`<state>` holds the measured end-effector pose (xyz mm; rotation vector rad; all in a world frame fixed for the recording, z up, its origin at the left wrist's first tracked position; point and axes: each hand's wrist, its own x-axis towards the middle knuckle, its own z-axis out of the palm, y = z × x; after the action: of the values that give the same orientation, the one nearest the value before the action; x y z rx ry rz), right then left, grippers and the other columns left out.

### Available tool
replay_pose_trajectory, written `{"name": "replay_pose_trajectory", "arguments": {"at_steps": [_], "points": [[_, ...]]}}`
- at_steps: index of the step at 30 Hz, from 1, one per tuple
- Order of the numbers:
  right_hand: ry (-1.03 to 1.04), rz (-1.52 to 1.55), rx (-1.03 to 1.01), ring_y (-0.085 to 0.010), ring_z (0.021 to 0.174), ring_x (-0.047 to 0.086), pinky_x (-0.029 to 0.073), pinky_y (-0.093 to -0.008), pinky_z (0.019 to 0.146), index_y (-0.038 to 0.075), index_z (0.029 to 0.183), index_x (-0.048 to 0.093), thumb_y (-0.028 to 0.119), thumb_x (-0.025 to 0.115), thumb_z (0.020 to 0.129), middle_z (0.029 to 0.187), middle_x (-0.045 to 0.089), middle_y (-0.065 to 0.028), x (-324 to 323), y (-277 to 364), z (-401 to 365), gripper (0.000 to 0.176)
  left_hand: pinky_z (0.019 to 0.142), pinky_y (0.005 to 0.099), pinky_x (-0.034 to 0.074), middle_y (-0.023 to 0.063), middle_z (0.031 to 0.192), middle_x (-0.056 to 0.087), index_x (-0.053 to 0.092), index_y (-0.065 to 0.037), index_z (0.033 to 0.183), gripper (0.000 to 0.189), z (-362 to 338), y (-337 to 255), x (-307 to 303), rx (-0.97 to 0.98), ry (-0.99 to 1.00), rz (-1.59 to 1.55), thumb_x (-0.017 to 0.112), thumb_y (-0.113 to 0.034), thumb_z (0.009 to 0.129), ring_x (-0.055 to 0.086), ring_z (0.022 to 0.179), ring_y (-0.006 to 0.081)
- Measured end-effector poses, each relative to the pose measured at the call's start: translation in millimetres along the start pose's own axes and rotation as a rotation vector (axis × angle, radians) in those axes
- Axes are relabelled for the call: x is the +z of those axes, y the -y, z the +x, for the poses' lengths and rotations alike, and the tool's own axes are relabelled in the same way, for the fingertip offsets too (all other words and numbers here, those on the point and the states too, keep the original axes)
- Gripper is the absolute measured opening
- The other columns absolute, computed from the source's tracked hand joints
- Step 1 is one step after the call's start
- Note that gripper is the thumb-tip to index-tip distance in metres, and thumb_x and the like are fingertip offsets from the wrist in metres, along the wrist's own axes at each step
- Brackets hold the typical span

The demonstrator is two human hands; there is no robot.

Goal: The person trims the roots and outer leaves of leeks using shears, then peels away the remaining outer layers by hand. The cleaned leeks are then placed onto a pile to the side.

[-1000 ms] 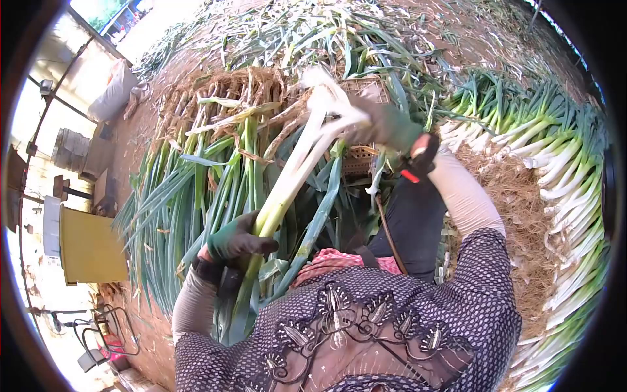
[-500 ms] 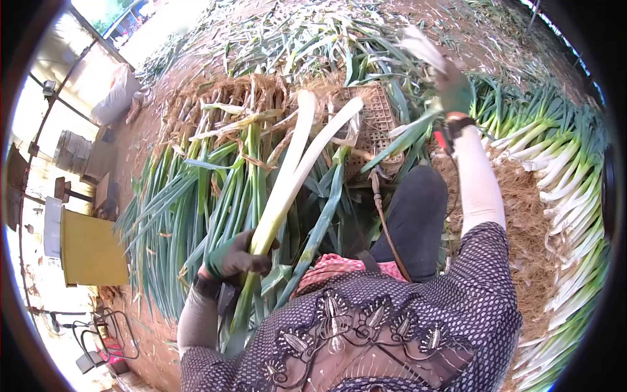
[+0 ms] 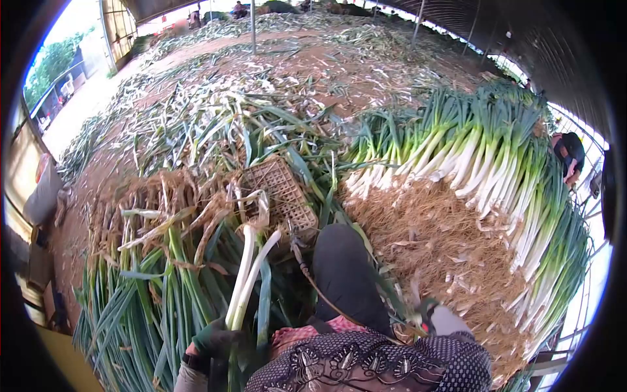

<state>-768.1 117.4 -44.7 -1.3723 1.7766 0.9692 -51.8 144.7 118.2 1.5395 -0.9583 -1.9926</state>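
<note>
My left hand [image 3: 214, 338], in a dark green glove, is closed around two leeks [image 3: 245, 277] with white stems pointing up. Low at my right side, my right hand [image 3: 424, 313] is blurred and partly hidden by the sleeve; its fingers and anything in them cannot be made out. A plastic crate [image 3: 277, 189] lies beyond the held leeks, with a hose [image 3: 313, 281] running from beside it toward me. Untrimmed leeks [image 3: 140, 313] with brown roots are piled at the left.
Cleaned leeks [image 3: 483, 157] form a curved row on the right, around a heap of brown roots [image 3: 431, 242]. Stripped leaves [image 3: 215, 130] cover the ground ahead. Another person [image 3: 569, 157] is at the far right. Metal posts [image 3: 253, 26] stand farther back.
The view has swung up and to the right. My right hand has dropped from raised in front, where it held pale leaf matter, to my right side. My left hand still holds the leeks.
</note>
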Motion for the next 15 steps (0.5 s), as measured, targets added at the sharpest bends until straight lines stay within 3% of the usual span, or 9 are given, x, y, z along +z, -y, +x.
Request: {"name": "replay_pose_trajectory", "arguments": {"at_steps": [3, 7, 10, 12, 15], "points": [[0.175, 0.117, 0.103, -0.0313, 0.113, 0.062, 0.049, -0.0418, 0.094, 0.008, 0.140, 0.046, 0.053, 0.054, 0.092, 0.129, 0.059, -0.0193, 55, -39, -23, 0.066, 0.070, 0.0295, 0.052, 0.0025, 0.092, 0.068, 0.060, -0.002, 0.115, 0.035, 12, 13, -6, -0.018, 0.045, -0.024, 0.073, -0.013, 0.085, 0.063, 0.079, 0.0120], [0.022, 0.191, 0.068, -0.0305, 0.114, 0.061, 0.048, -0.0413, 0.095, 0.007, 0.136, 0.050, 0.058, 0.055, 0.089, 0.127, 0.060, -0.0194, 7, -29, -3, 0.069, 0.065, 0.0294, 0.052, 0.0016, 0.087, 0.068, 0.062, 0.000, 0.111, 0.030, 17, 13, 1, 0.029, 0.077, -0.072, 0.073, -0.015, 0.086, 0.064, 0.074, 0.0118], [-0.331, 0.233, -0.087, -0.0299, 0.114, 0.061, 0.047, -0.0409, 0.096, 0.006, 0.134, 0.053, 0.061, 0.055, 0.088, 0.125, 0.061, -0.0195, -118, 40, 35, 0.072, 0.060, 0.0300, 0.052, 0.0015, 0.080, 0.067, 0.065, -0.001, 0.100, 0.021, 37, 35, -7, 0.017, 0.068, 0.110, 0.072, -0.014, 0.086, 0.064, 0.069, 0.0121], [-0.613, 0.369, -0.241, -0.0295, 0.114, 0.061, 0.047, -0.0406, 0.096, 0.005, 0.132, 0.055, 0.063, 0.055, 0.087, 0.124, 0.062, -0.0195, -239, 120, 34, 0.074, 0.059, 0.0302, 0.051, 0.0016, 0.076, 0.066, 0.066, -0.001, 0.094, 0.016, 17, -2, 20, -0.021, 0.039, 0.130, 0.071, -0.014, 0.086, 0.063, 0.067, 0.0122], [-0.880, 0.772, -0.699, -0.0289, 0.115, 0.061, 0.046, -0.0402, 0.097, 0.005, 0.130, 0.058, 0.067, 0.056, 0.085, 0.123, 0.063, -0.0196, -407, 256, -65, 0.077, 0.058, 0.0298, 0.051, 0.0027, 0.075, 0.065, 0.065, 0.000, 0.094, 0.017, 11, -22, 39, 0.008, 0.007, 0.180, 0.072, -0.013, 0.085, 0.063, 0.065, 0.0126]]}}
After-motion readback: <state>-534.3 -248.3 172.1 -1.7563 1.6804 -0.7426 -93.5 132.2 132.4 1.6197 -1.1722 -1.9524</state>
